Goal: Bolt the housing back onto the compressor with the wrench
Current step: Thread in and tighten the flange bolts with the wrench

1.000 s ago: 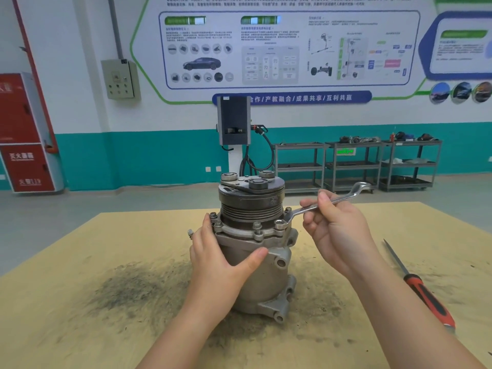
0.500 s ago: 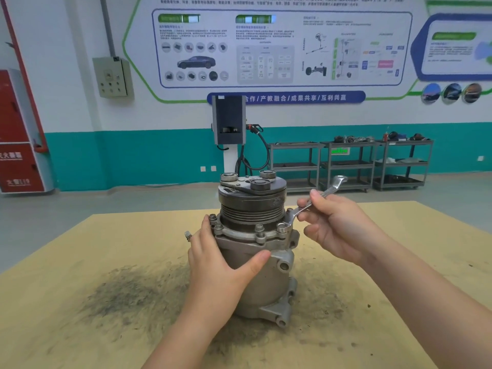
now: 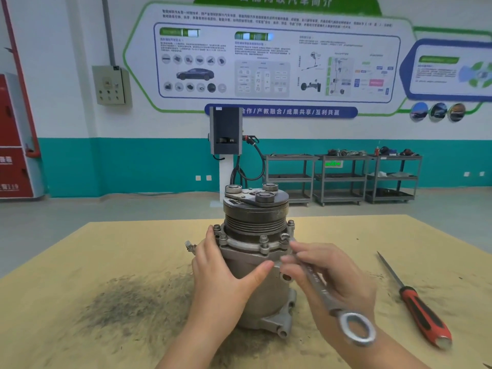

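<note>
A grey metal compressor (image 3: 253, 265) stands upright on the table, its dark ribbed pulley (image 3: 255, 217) on top. Several bolts ring the housing flange (image 3: 263, 245). My left hand (image 3: 223, 278) wraps around the compressor body from the left, thumb across the front. My right hand (image 3: 327, 272) grips a silver combination wrench (image 3: 319, 286). The wrench's open jaw sits at a bolt on the right of the flange, and its ring end points back toward me. The right hand and wrench are motion-blurred.
A red-handled screwdriver (image 3: 423, 315) lies on the yellow-brown table (image 3: 80, 262) to the right. Dark grime stains the tabletop left of the compressor. Behind the table are a charging unit (image 3: 226, 130) and metal shelf carts (image 3: 343, 179) along the wall.
My right hand has swung the wrench handle round from pointing away at the right to pointing back toward me. The left hand has stayed on the compressor.
</note>
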